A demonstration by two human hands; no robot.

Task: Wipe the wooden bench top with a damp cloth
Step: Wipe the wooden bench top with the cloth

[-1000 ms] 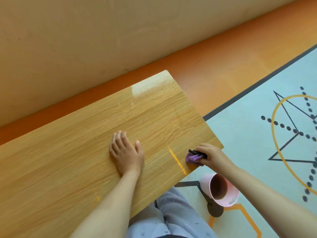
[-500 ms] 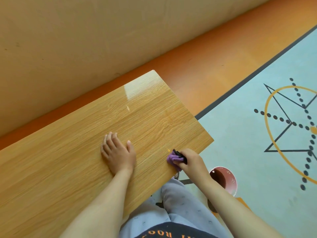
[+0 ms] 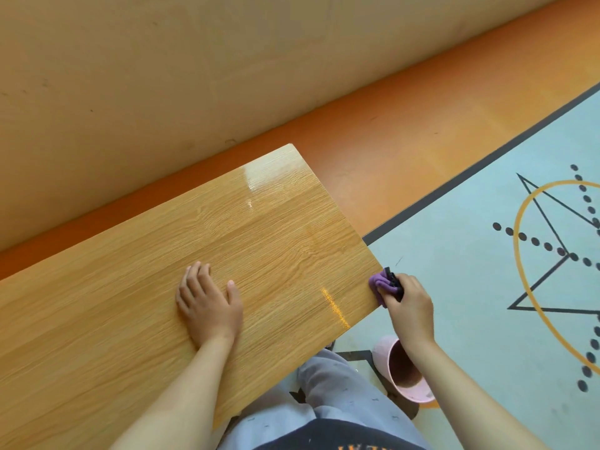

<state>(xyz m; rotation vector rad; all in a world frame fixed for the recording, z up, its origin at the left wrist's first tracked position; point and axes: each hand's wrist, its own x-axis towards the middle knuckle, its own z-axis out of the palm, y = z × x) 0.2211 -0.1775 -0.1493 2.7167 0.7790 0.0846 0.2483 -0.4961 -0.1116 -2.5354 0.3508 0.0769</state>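
The left hand (image 3: 209, 308) lies flat, fingers straight, mid tabletop (image 3: 276, 228). The right hand (image 3: 409, 306) grips the cloth (image 3: 380, 281) against the tabletop's right end edge, near its front corner; open wood spans between the hands.

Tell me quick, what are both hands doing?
Left hand: open, flat on the bench top.
Right hand: gripping the purple cloth at its edge.

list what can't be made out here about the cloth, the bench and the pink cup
Head view only.
1. purple cloth: bunched in the right hand, most of it hidden; dampness not visible.
2. bench top: left end cut off by the frame edge; underside hidden by the top itself.
3. pink cup: partly behind the right forearm; contents too dark to tell.
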